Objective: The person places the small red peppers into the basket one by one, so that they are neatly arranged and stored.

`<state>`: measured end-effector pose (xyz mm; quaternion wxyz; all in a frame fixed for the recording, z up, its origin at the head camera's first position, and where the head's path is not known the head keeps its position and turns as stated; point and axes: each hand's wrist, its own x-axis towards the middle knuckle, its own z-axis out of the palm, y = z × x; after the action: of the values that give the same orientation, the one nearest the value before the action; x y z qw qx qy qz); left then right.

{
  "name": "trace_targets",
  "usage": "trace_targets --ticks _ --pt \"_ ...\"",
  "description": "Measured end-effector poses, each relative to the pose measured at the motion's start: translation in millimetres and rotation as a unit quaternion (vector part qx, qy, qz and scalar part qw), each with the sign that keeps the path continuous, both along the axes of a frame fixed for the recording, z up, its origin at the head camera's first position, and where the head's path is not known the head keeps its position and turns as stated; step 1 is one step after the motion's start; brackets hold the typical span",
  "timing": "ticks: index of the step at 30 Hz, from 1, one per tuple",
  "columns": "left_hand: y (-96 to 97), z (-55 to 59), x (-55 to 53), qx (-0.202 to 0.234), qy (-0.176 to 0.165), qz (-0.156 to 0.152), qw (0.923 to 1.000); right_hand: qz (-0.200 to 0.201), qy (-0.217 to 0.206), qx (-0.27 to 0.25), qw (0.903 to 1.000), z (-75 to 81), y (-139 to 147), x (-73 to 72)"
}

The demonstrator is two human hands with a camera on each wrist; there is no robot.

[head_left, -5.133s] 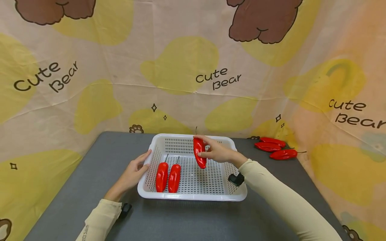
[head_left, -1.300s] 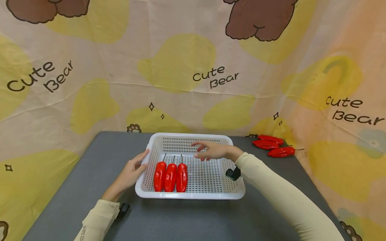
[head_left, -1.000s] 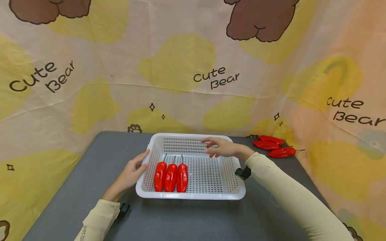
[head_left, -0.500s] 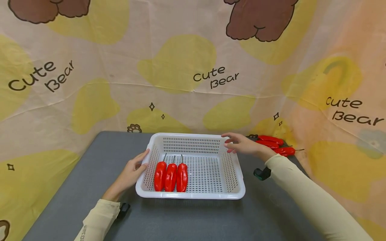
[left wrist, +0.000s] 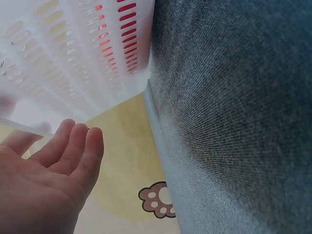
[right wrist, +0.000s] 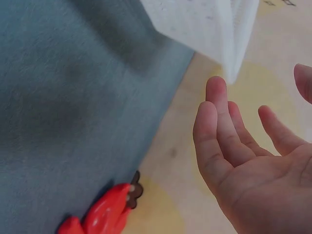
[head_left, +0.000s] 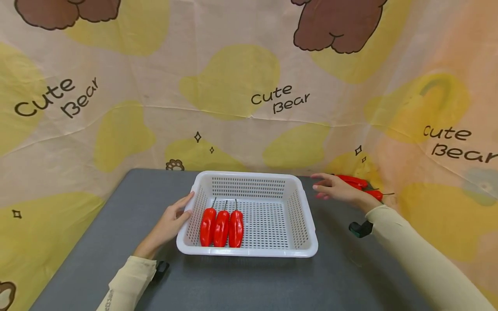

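Note:
A white perforated plastic basket (head_left: 268,252) sits on the table, with three red chili peppers (head_left: 236,229) side by side in its left part, stems pointing away. My left hand (head_left: 167,224) grips the basket's left rim; in the left wrist view its fingertips (left wrist: 95,141) lie under the rim's edge. Right of the basket, my right hand (head_left: 338,190) is in the air with nothing in it, fingers spread and slightly bent. Behind it, partly covered by it, lie more red chili peppers (head_left: 354,180) at the table's back right; the right wrist view catches some red peppers (right wrist: 105,212) too.
The grey table (head_left: 249,285) ends at a printed cloth backdrop (head_left: 225,86) behind and on the right. The basket's right wall (head_left: 303,216) stands between the three peppers and the right hand.
My right hand held a chili pepper over the basket earlier; that pepper now lies right of the other two. The emptied hand has moved right, out past the basket. The left hand stayed put.

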<state>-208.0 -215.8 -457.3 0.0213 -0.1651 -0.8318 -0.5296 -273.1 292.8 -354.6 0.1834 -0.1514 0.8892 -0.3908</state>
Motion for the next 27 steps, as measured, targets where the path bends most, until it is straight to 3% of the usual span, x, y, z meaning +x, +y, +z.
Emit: trace_targets --ticks 18,27 --pt "1.3 -2.9 -1.5 0.005 0.009 0.000 0.9999 -0.060 -0.021 0.005 0.9980 -26.1 46.9 -1.3" --pt "0.5 -2.4 -1.2 0.003 0.003 0.002 1.0000 -0.089 -0.064 -0.009 0.9939 -45.2 79.0 -4.4"
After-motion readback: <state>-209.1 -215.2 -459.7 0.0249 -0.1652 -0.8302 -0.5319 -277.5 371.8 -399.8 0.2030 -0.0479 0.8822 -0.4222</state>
